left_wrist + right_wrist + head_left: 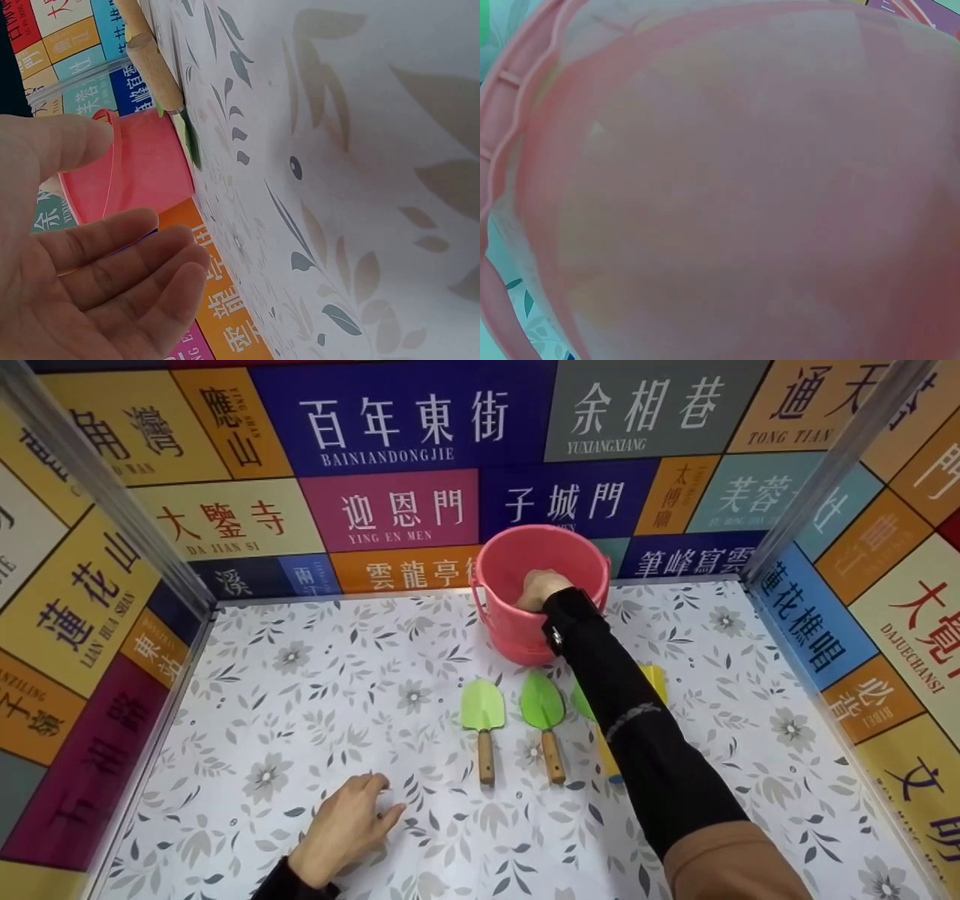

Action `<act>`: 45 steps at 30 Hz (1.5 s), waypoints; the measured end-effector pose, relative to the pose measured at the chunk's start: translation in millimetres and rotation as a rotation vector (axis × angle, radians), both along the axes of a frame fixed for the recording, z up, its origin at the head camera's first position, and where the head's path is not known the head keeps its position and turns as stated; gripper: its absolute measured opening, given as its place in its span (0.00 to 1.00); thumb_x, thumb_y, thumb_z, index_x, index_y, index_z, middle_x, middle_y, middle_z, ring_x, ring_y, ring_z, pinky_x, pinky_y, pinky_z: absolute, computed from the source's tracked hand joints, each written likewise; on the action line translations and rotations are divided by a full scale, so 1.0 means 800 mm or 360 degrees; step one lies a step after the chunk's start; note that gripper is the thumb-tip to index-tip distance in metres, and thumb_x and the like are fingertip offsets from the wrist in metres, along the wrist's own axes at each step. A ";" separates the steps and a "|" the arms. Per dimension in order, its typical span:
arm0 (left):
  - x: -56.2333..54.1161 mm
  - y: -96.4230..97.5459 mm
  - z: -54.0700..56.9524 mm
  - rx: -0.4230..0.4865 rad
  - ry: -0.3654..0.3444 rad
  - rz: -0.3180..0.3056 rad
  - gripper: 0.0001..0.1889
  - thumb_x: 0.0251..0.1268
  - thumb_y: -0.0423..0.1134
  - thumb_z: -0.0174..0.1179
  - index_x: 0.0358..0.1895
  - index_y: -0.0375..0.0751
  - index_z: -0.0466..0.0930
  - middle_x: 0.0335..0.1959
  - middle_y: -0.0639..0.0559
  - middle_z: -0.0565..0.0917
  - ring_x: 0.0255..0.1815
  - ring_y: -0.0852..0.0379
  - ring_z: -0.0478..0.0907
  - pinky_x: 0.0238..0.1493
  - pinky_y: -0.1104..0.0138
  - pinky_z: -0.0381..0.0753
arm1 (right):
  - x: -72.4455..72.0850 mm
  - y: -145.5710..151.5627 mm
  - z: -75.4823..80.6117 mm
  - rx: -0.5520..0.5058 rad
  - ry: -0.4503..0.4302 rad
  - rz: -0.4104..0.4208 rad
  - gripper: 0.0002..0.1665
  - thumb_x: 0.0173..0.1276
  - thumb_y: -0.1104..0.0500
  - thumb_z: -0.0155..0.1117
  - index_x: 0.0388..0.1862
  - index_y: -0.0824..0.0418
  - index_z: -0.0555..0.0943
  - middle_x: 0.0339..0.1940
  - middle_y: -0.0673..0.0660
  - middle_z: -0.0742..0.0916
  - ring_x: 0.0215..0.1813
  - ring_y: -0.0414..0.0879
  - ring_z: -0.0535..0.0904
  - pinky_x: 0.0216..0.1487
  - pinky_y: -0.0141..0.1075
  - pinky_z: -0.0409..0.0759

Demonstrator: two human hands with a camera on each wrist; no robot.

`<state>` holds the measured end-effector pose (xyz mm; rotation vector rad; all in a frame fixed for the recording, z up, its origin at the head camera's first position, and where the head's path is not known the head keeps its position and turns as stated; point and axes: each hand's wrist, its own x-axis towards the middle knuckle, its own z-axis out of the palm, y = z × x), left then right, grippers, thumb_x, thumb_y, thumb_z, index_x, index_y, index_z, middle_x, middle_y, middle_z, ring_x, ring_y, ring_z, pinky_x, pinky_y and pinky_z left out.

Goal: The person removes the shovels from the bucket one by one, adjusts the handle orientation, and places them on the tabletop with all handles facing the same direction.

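A pink bucket [517,637] with a thin handle stands at the back of the table. My right hand [541,589] reaches down inside it; the fingers are hidden by the bucket's wall, and the right wrist view shows only blurred pink plastic [742,180]. My left hand [349,825] hovers over the patterned surface at front left, holding nothing, fingers loosely bent. In front of the bucket lie a light green trowel [484,709] and a darker green trowel [543,705], both with wooden handles. Another green piece [582,701] is mostly covered by my right arm.
Yellow pieces [655,682] show on both sides of the right forearm, with a blue end [615,778] below; their kind is hidden. Panels printed with characters [405,420] wall in the back and both sides. A floral sheet [300,697] covers the table.
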<state>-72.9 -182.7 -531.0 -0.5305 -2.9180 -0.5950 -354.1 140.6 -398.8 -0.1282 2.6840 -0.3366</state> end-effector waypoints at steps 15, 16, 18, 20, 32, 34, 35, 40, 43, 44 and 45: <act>-0.001 0.001 0.000 0.0021 0.0012 -0.0015 0.14 0.56 0.41 0.74 0.39 0.39 0.81 0.34 0.47 0.84 0.34 0.49 0.82 0.32 0.58 0.82 | 0.000 -0.002 0.002 0.0085 -0.0019 0.0060 0.11 0.62 0.56 0.59 0.36 0.62 0.82 0.43 0.59 0.85 0.49 0.53 0.78 0.57 0.45 0.78; -0.001 0.001 0.001 0.0020 0.0004 -0.0014 0.14 0.57 0.41 0.74 0.39 0.39 0.81 0.34 0.47 0.84 0.34 0.49 0.82 0.32 0.58 0.82 | -0.001 -0.001 0.002 0.0081 -0.0021 0.0064 0.09 0.62 0.57 0.59 0.36 0.61 0.82 0.41 0.58 0.84 0.47 0.52 0.77 0.56 0.44 0.78; 0.000 0.001 0.001 0.0017 -0.0017 -0.0013 0.14 0.57 0.42 0.74 0.39 0.39 0.81 0.35 0.46 0.84 0.35 0.49 0.82 0.33 0.58 0.82 | -0.001 0.000 0.001 0.0071 -0.0021 0.0068 0.08 0.61 0.58 0.59 0.35 0.61 0.82 0.39 0.57 0.83 0.46 0.52 0.77 0.54 0.44 0.77; 0.000 0.001 0.002 0.0018 -0.0031 -0.0012 0.14 0.57 0.42 0.74 0.39 0.39 0.81 0.35 0.46 0.84 0.35 0.50 0.82 0.33 0.58 0.82 | -0.001 0.002 0.002 0.0061 -0.0005 0.0060 0.08 0.62 0.56 0.61 0.34 0.60 0.81 0.37 0.57 0.83 0.46 0.52 0.77 0.55 0.44 0.77; 0.001 -0.001 0.003 0.0022 -0.0038 -0.0017 0.13 0.58 0.42 0.74 0.39 0.39 0.81 0.34 0.47 0.84 0.35 0.49 0.81 0.32 0.58 0.81 | 0.000 0.029 0.017 0.0080 0.0140 -0.0004 0.11 0.60 0.55 0.65 0.24 0.57 0.75 0.27 0.54 0.79 0.39 0.53 0.78 0.43 0.42 0.77; 0.001 -0.001 0.003 0.0022 -0.0032 -0.0022 0.13 0.58 0.42 0.74 0.38 0.39 0.81 0.33 0.47 0.84 0.35 0.49 0.81 0.31 0.58 0.81 | -0.002 0.033 0.017 0.0148 0.0101 0.0008 0.12 0.63 0.53 0.65 0.30 0.61 0.78 0.35 0.58 0.84 0.45 0.56 0.80 0.49 0.46 0.79; 0.001 -0.001 0.003 0.0023 -0.0028 -0.0024 0.13 0.58 0.41 0.74 0.38 0.39 0.81 0.33 0.47 0.84 0.35 0.49 0.81 0.31 0.58 0.81 | -0.003 0.034 0.015 0.0182 0.0078 0.0024 0.13 0.63 0.53 0.64 0.33 0.63 0.79 0.40 0.61 0.85 0.49 0.57 0.81 0.53 0.47 0.79; 0.003 -0.001 0.003 0.0028 -0.0060 -0.0022 0.13 0.58 0.41 0.74 0.39 0.39 0.81 0.33 0.47 0.84 0.34 0.50 0.81 0.31 0.59 0.81 | -0.010 0.034 0.008 0.0270 0.0039 0.0083 0.17 0.64 0.53 0.62 0.44 0.66 0.82 0.57 0.67 0.84 0.57 0.59 0.80 0.60 0.53 0.78; 0.003 -0.001 0.002 0.0027 -0.0087 -0.0007 0.13 0.58 0.42 0.74 0.39 0.39 0.81 0.34 0.47 0.84 0.34 0.51 0.80 0.30 0.60 0.80 | -0.010 0.034 0.005 0.0273 0.0042 0.0111 0.13 0.64 0.54 0.62 0.36 0.65 0.81 0.53 0.66 0.85 0.52 0.57 0.80 0.58 0.52 0.80; 0.003 -0.001 0.002 0.0027 -0.0090 -0.0004 0.13 0.58 0.42 0.74 0.39 0.39 0.81 0.34 0.47 0.84 0.34 0.51 0.80 0.30 0.60 0.80 | -0.009 0.034 0.005 0.0266 0.0040 0.0109 0.12 0.64 0.54 0.62 0.34 0.63 0.80 0.51 0.66 0.86 0.51 0.56 0.80 0.57 0.51 0.80; 0.004 -0.001 0.002 0.0027 -0.0088 -0.0003 0.13 0.58 0.42 0.74 0.39 0.39 0.81 0.34 0.46 0.84 0.33 0.52 0.80 0.30 0.60 0.80 | -0.008 0.035 0.005 0.0258 0.0039 0.0114 0.11 0.64 0.55 0.61 0.33 0.63 0.79 0.51 0.66 0.86 0.50 0.56 0.80 0.57 0.52 0.80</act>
